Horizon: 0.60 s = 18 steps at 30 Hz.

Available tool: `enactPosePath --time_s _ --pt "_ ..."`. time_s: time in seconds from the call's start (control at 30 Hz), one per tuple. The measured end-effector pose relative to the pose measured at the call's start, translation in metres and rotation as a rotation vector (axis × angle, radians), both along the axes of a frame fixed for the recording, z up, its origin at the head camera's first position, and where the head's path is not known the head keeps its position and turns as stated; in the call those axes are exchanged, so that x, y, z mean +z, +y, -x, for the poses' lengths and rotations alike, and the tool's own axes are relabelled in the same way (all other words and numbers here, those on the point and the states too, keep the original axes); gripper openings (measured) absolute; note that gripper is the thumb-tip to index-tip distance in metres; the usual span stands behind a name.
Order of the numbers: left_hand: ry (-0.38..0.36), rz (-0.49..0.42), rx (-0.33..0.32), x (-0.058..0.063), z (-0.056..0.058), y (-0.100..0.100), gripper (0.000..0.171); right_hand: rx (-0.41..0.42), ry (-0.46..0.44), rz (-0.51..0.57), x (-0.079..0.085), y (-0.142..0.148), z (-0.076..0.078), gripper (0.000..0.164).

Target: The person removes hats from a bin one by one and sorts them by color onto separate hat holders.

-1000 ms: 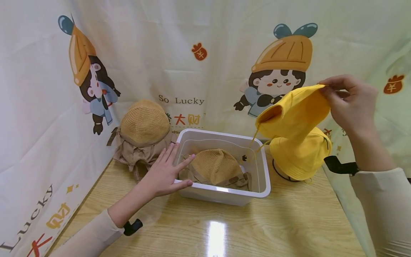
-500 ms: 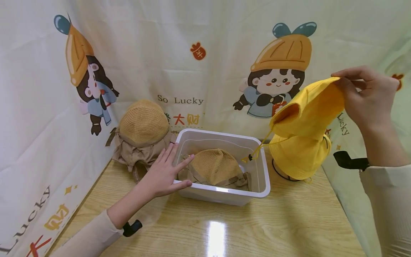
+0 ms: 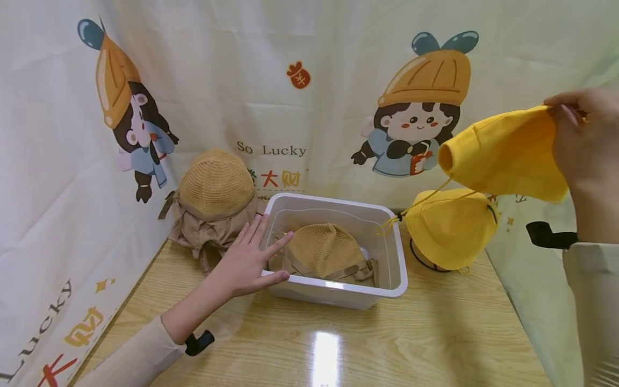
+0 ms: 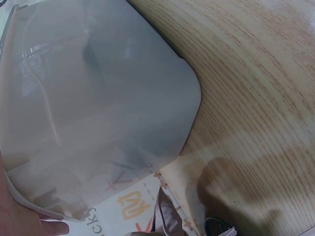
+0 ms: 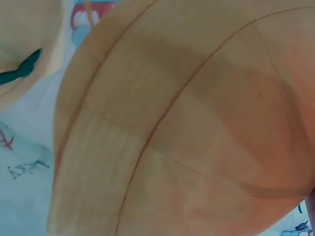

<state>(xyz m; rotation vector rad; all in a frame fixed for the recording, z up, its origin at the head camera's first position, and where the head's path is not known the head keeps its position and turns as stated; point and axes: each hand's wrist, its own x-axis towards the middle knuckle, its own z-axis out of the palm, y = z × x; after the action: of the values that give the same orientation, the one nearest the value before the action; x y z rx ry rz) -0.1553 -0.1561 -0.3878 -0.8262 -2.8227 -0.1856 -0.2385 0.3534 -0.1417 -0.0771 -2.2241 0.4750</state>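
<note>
At the right in the head view, my right hand (image 3: 592, 145) pinches a yellow bucket hat (image 3: 508, 150) by its edge and holds it up in the air. The hat's yellow chin cord (image 3: 425, 198) hangs down, its black toggle at the right rim of a white plastic bin. My left hand (image 3: 249, 263) rests with spread, straight fingers on the left rim of that bin (image 3: 333, 286). Inside the bin lies a tan knitted hat (image 3: 324, 250) with brown fabric. The held hat (image 5: 197, 123) fills the right wrist view; the bin's wall (image 4: 98, 98) fills much of the left.
A second tan knitted hat (image 3: 217, 185) with a brown cloth brim stands left of the bin. Another yellow bucket hat (image 3: 450, 231) sits on a stand at the right. Printed cloth (image 3: 333, 107) surrounds the wooden table (image 3: 387, 349) at the back and sides.
My right hand has moved right and upward with the yellow bucket hat, drawing its cord from over the bin to the right rim. The left hand has stayed put.
</note>
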Motion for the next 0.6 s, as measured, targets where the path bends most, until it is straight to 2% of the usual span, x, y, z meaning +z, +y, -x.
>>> enactPosePath --time_s 0.13,0.37,0.5,0.6 --pt "-0.015 0.006 0.005 0.001 0.0 0.0 0.082 -0.039 -0.077 -0.077 -0.006 0.004 -0.002 0.037" --pt "-0.016 0.006 0.007 0.0 -0.001 0.001 0.082 0.072 0.0 -0.217 -0.013 0.004 -0.009 0.033" --pt "-0.007 0.01 0.012 -0.001 0.0 0.0 0.082 0.073 0.008 -0.323 -0.013 0.002 -0.012 0.029" --pt "-0.002 0.002 0.007 0.0 0.0 0.001 0.082 0.065 -0.002 -0.359 -0.014 0.003 -0.012 0.027"
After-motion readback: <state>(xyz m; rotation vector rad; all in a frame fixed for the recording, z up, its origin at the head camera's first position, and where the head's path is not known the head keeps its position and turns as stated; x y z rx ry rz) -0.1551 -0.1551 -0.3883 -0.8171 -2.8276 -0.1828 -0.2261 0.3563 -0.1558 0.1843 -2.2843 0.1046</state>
